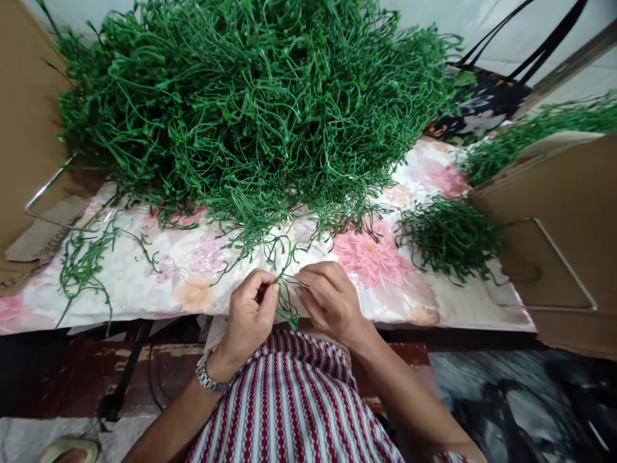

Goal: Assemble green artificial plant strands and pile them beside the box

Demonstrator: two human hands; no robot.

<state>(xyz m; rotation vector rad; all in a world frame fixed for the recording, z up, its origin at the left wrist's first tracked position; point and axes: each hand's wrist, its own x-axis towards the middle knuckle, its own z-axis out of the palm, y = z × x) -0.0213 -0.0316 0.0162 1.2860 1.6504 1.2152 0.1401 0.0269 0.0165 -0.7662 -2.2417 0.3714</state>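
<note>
Near the front edge of the table, my left hand (pixel 251 310) pinches a few thin green stems (pixel 287 302) between thumb and fingers. My right hand (pixel 332 301) is just beside it, its fingers bent together around the ends of the same stems. The stems curl up and down between both hands. A large heap of green stems (pixel 260 103) fills the back of the table, with loose strands reaching toward my hands.
The table has a flowered cloth (pixel 371 254). A small green bundle (pixel 448 238) lies at the right, loose stems (pixel 89 260) at the left. Cardboard (pixel 559 238) with a metal wire stands at the right, more cardboard (pixel 29 128) at the left. A black bag (pixel 486 96) sits behind.
</note>
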